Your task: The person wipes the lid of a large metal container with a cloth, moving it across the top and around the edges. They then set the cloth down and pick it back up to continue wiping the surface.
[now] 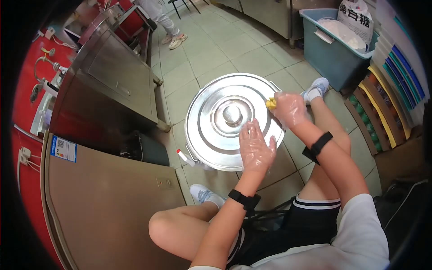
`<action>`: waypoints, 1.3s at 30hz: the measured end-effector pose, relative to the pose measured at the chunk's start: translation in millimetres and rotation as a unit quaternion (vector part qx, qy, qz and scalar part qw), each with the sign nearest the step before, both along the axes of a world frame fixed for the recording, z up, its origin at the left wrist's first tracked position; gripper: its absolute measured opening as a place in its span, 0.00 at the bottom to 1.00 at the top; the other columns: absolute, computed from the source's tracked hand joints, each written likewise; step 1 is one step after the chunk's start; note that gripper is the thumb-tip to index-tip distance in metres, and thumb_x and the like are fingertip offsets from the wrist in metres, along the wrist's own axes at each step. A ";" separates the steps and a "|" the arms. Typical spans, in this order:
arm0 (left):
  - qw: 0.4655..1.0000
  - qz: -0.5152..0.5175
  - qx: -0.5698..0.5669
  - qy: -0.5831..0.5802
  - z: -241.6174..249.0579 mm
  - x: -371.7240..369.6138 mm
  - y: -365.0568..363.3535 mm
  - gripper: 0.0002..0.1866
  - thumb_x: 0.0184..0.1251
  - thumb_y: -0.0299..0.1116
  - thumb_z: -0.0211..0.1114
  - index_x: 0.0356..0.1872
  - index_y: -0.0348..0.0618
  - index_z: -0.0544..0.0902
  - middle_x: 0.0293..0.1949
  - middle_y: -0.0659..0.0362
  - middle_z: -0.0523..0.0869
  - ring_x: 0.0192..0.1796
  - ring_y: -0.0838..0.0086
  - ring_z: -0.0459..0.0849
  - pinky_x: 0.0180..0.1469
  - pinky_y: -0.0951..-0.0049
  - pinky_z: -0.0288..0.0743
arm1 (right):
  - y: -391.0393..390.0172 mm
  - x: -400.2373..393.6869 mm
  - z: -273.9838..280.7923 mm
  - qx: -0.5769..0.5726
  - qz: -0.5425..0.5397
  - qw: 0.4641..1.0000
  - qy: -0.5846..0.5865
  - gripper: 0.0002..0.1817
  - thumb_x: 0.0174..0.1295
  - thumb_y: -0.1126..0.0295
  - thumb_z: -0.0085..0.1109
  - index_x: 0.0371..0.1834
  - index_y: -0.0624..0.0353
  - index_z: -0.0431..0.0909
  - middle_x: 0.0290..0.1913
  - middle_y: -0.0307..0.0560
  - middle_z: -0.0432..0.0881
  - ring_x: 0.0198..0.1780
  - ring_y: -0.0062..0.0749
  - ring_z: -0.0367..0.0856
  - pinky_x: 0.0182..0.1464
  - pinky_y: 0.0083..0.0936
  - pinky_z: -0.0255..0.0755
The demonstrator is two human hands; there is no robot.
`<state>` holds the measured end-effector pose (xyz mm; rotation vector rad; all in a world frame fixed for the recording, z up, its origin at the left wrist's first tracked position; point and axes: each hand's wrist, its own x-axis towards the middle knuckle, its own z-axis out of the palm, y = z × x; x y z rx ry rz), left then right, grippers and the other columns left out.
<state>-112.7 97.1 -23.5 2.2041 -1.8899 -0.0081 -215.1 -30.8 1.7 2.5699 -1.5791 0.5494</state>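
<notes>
A large round metal pot with a shiny lid (211, 108) and a central knob (232, 114) stands on the tiled floor between my legs. My left hand (256, 148), in a clear plastic glove, lies on the lid below the knob with its fingers stretched out, holding nothing. At the lid's right edge, my right hand (290, 109), gloved the same way, is closed round a yellow cloth (271, 104), most of which is hidden in the fingers. A white bottle with a red tip (185, 157) is beside the pot's lower left side.
Steel cabinets (112, 85) line the left, with a dark bin (153, 150) beside them. A blue-grey tub (328, 63) holding white bags stands at the upper right, near stacked trays (382, 108). Another person's legs (164, 22) show at the top.
</notes>
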 end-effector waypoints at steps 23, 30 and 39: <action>0.999 0.008 -0.009 -0.038 0.5 -7.5 -8.0 0.39 0.70 0.50 0.46 0.70 0.24 0.59 0.67 0.40 0.66 0.70 0.52 0.61 0.75 0.57 0.47 | -68.5 18.5 13.2 0.137 -0.059 0.989 0.024 0.24 0.58 0.41 0.58 0.41 0.49 0.85 0.38 0.48 0.86 0.42 0.41 0.85 0.43 0.36 0.78; 0.998 -0.004 -0.042 -0.044 -6.3 -2.0 -2.0 0.39 0.67 0.51 0.50 0.69 0.26 0.61 0.66 0.41 0.68 0.69 0.53 0.63 0.73 0.56 0.50 | -33.5 1.2 4.0 0.077 -0.039 0.996 -0.032 0.21 0.56 0.44 0.61 0.39 0.50 0.85 0.36 0.46 0.86 0.40 0.40 0.85 0.45 0.35 0.77; 0.997 -0.058 -0.050 0.000 -5.7 9.2 -1.4 0.38 0.60 0.43 0.58 0.67 0.25 0.63 0.63 0.42 0.70 0.67 0.52 0.65 0.72 0.56 0.54 | 70.5 -16.0 -16.4 0.086 0.035 0.988 -0.125 0.18 0.50 0.47 0.66 0.31 0.50 0.84 0.26 0.49 0.82 0.29 0.43 0.83 0.32 0.40 0.75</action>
